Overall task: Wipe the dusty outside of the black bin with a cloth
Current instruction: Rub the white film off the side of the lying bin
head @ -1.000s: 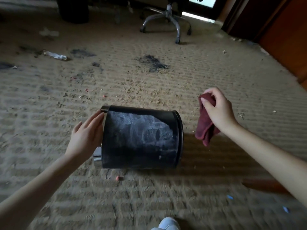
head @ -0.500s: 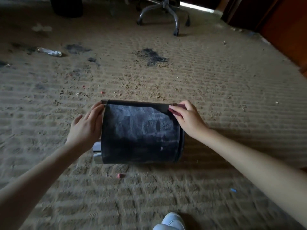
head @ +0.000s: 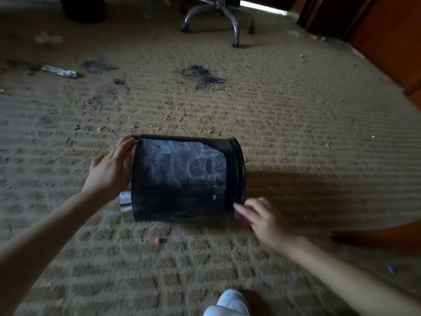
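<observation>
The black bin [head: 182, 179] lies on its side on the carpet, its upper side grey with dust and its darker band at the right end. My left hand [head: 109, 169] rests flat against its left end, fingers apart. At the bin's lower right corner my right hand [head: 262, 216] presses the dark red cloth [head: 241, 215] against the side; only a strip of cloth shows under the fingers, and the hand is blurred.
Beige ribbed carpet [head: 296, 124] with crumbs and dark stains. An office chair base [head: 218, 17] stands at the far middle, a crushed bottle [head: 59, 71] far left, wooden furniture [head: 387, 42] at right. My white shoe [head: 230, 304] is at the bottom edge.
My right hand brought the cloth from the air to the bin's top right edge, then swept down the right end to the lower corner. The left hand stayed on the left end.
</observation>
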`<state>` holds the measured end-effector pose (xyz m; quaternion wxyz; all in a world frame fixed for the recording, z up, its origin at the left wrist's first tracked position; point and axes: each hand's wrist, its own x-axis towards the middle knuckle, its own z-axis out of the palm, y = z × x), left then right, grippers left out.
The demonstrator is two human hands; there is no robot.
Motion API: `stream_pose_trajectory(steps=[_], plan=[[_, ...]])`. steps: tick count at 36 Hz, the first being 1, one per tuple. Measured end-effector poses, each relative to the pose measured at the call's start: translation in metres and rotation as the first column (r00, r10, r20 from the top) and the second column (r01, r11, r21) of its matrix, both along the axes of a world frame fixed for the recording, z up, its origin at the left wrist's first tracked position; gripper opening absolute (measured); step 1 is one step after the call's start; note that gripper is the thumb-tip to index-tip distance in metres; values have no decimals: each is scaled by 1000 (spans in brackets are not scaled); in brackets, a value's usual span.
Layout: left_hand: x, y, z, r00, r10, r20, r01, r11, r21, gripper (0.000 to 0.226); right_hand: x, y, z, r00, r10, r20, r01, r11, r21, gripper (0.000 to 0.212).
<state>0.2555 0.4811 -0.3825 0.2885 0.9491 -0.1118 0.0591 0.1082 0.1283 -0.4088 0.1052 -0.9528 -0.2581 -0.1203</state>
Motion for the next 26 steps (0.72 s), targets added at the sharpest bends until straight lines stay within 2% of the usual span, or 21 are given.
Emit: stream_pose_trajectory(steps=[2, 4, 8, 11, 16, 18, 20, 22, 24, 26], plan=[[-1, 1, -2, 1000, -7, 3, 7, 1000, -13, 53, 27, 7, 30, 995, -44, 90, 36, 996, 88, 34], [-4, 3, -3, 1000, -31, 3, 31, 999, -8, 53, 54, 8, 54, 984, -77, 163, 60, 993, 106, 32], [-8, 5, -6, 1000, -20, 0, 20, 1000, -7, 57, 92, 16, 66, 966, -205, 155, 185, 974, 132, 30], [-9, 2, -4, 1000, 7, -9, -7, 1000, -22, 60, 85, 25, 51, 964, -218, 151, 205, 974, 93, 30], [-13, 1, -4, 1000, 6, 2, -6, 999, -35, 56, 46, 27, 31, 978, -90, 186, 80, 995, 58, 23], [-14, 0, -3, 1000, 3, 4, -3, 999, -36, 57, 29, 28, 20, 990, 45, 137, -38, 998, -59, 27], [-13, 0, -1, 1000, -2, 13, 2, 999, -34, 61, 14, 24, 7, 981, 188, 36, -174, 956, -237, 30], [-11, 0, -1, 1000, 2, 9, -1, 999, -33, 64, 10, 18, 5, 971, 236, -26, -233, 923, -307, 32], [-11, 1, -3, 1000, 7, 7, -7, 999, -35, 63, 20, 15, 17, 980, 198, 27, -186, 953, -239, 31], [-12, 2, -5, 1000, 7, 13, -7, 999, -42, 62, 39, 17, 40, 980, 130, 150, -113, 986, -122, 24]])
